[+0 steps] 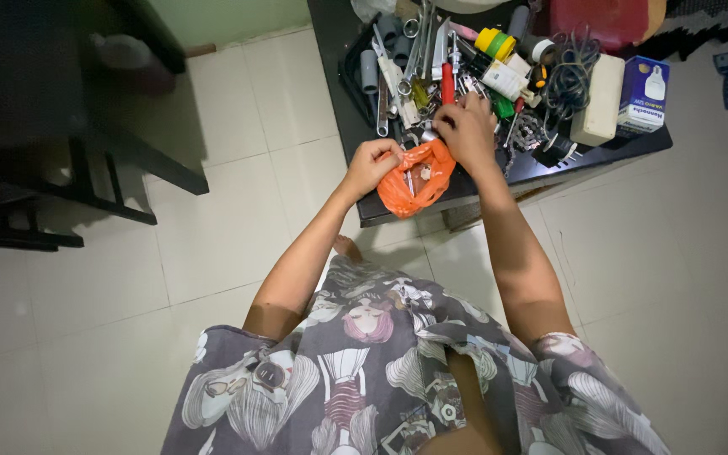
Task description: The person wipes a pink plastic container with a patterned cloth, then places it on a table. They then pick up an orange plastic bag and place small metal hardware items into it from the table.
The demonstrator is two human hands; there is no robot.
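- Left hand (370, 164) pinches the orange plastic bag (415, 179) open at the table edge (364, 211), a few small bits already inside.
- Right hand (465, 128) fingers curled into the tool pile (440, 76); what they grip, can't tell.
- Looks early on, plenty unsorted.

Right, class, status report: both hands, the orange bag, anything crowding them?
Left hand pinching orange plastic bag open. Right hand at bag's far edge, over tool pile. Dark table cluttered close around.
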